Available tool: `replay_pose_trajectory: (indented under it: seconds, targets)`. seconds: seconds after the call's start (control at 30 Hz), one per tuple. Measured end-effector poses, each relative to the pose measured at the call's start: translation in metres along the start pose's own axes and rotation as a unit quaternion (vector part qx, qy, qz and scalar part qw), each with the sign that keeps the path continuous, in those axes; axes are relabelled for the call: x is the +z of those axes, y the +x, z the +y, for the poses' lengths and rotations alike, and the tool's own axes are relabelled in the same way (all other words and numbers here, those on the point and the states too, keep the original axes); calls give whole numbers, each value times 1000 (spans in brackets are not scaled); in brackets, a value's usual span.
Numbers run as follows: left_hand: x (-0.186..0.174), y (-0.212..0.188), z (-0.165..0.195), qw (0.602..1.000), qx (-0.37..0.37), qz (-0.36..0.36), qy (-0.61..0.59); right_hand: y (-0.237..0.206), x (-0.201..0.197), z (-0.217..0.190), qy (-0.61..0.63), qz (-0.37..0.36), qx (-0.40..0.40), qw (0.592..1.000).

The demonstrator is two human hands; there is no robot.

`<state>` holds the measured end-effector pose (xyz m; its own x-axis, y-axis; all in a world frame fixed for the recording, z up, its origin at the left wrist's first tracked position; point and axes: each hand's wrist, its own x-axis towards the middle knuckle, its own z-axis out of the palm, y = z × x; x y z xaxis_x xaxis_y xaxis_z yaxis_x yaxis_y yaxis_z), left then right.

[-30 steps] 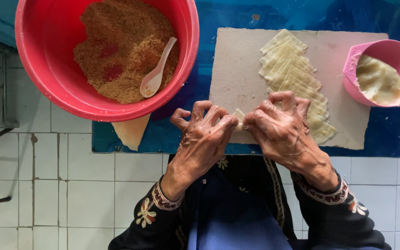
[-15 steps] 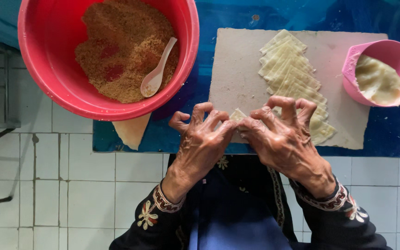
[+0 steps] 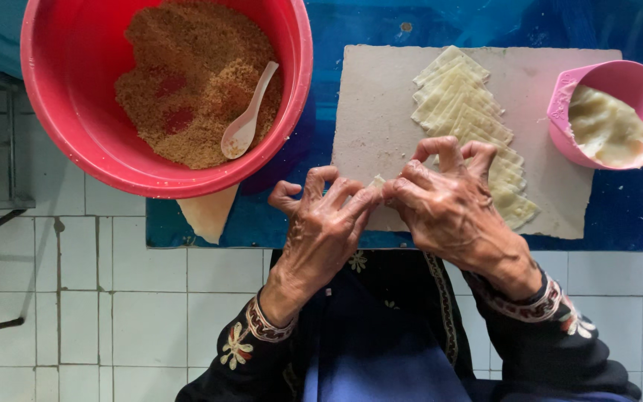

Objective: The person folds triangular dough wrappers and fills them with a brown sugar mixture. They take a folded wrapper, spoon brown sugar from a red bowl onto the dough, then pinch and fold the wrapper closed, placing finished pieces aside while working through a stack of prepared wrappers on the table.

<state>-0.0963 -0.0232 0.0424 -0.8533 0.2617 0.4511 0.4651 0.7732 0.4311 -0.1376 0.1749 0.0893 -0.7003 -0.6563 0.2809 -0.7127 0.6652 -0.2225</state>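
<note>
We look straight down at a blue worktop [image 3: 619,216] that stands over a white tiled floor [image 3: 106,313]. Up and to the left of our hands sits a big red basin [image 3: 76,112] holding a brown crumbly filling [image 3: 187,82], with a pale plastic spoon [image 3: 245,115] resting in it, bowl end toward us. Directly beyond our hands lies a grey board [image 3: 381,104], and on it a fanned row of thin pale dough wrappers [image 3: 459,100] runs up from just behind our right hand. Further right, at the worktop's edge, a pink bowl [image 3: 571,97] holds a whitish paste [image 3: 608,130]. One more wrapper [image 3: 208,212] pokes out from under the basin, left of our left hand. Our left hand [image 3: 321,223] and right hand [image 3: 444,201] meet fingertip to fingertip over the board's near edge, fingers curled, together pinching a small folded wrapper [image 3: 376,182]; only its pale top shows between them. Dark embroidered sleeves [image 3: 530,327] cover both wrists.
</note>
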Motion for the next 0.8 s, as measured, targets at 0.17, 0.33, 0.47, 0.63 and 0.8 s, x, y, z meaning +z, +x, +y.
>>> replay_pose_trajectory:
  seconds: [0.17, 0.33, 0.47, 0.63, 0.8]
  targets:
    - [-4, -3, 1, 1000, 8, 0, 21, 1, 3, 10, 57, -28, 26, 998]
    - [-5, -1, 1, 999, 11, 9, 36, -4, 1, 0, 7, 7, 30, 1000]
    - [-5, -1, 0, 997, 11, 2, 70, -11, 0, -12, -36, 43, 24, 998]
    - [-2, 0, 1, 997, 11, 15, 70, -13, 5, -15, -68, 54, 34, 996]
    - [-3, 1, 1, 998, 12, 12, 58, -10, 5, -12, -48, 36, 48, 997]
